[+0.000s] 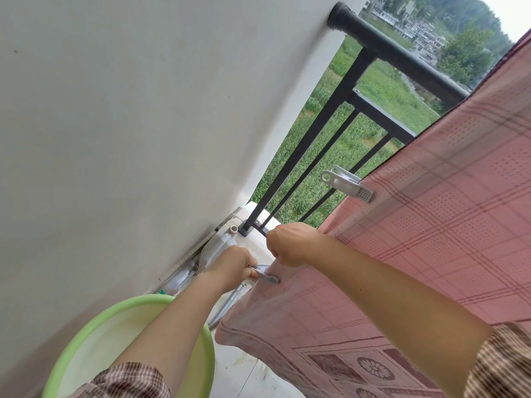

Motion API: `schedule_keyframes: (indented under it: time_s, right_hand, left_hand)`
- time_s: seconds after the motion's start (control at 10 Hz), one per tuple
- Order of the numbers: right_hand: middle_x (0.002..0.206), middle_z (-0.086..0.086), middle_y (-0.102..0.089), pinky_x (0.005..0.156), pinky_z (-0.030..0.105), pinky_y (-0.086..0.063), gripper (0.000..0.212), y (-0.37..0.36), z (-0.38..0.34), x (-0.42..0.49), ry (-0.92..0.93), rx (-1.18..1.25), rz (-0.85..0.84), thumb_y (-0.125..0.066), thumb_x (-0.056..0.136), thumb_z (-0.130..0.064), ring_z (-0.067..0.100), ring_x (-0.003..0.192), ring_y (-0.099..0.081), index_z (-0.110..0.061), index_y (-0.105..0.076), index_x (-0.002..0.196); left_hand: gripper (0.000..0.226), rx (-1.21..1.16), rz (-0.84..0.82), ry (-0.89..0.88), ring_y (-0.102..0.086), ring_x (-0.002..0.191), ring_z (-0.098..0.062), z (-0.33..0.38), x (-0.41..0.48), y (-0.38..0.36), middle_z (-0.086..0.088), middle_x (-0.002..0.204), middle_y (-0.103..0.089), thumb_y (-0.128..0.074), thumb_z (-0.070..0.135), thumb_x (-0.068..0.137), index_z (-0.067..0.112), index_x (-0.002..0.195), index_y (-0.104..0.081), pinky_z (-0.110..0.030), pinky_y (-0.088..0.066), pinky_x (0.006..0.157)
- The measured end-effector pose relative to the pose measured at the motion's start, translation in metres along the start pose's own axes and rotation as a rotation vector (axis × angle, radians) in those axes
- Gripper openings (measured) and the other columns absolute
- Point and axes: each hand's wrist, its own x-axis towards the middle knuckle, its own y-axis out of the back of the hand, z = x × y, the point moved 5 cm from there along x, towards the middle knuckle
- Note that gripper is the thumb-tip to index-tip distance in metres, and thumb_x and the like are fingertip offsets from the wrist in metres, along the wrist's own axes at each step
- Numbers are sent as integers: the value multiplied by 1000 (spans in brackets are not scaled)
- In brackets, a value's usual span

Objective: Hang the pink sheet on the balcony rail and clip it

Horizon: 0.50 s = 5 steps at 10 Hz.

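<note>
Checked sleeves (129,380) frame both bare forearms at the bottom edge. Beneath the left arm sits a green basin (86,320) against the white wall (115,110). Left hand (232,265) pinches the handles of a white clip (265,274), fingers curled round it, its tip touching the edge of the pink sheet (431,225); whether it bites the cloth I cannot tell. Right hand (290,244) is balled tight, gripping the sheet's edge just beside that clip. Draped over the black balcony rail (402,58), the sheet hangs down, with a second clip (347,186) clamped on its edge higher up.
</note>
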Motion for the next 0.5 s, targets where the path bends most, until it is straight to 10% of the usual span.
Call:
schedule_keyframes:
  time_s: [0.1,0.2,0.3,0.5]
  right_hand:
    - [60,-2,-35,47,24,-29,38,0,0,0,-12,-9,15,-57,89,-9,15,54,-36,-12,-33,59]
    - [60,-3,-32,47,23,-28,43,1,0,-1,-19,-19,29,-59,90,-14,10,50,-28,-15,-29,58]
    - [61,-5,-32,47,22,-29,46,1,-1,-5,-19,-42,30,-60,91,-24,9,50,-28,-15,-29,59]
    - [64,-5,-41,58,28,-38,47,0,-10,-12,21,-113,156,-65,88,-36,17,66,-49,-15,-33,62]
  left_hand:
    - [42,82,-13,15,-39,63,-16,-2,0,-2,2,59,-35,-69,18,83,16,55,-38,-26,-26,52]
    - [10,30,41,34,-55,81,-22,-5,-4,-4,-3,80,-62,-69,17,83,10,79,-62,-34,-46,69]
    - [39,-91,90,99,-59,100,-21,-6,-10,-7,-9,107,-66,-68,13,84,9,122,-60,-31,-48,87]
    - [68,-136,143,160,-53,107,-9,-3,-24,-3,2,131,-59,-70,24,83,22,143,-39,-18,-36,85]
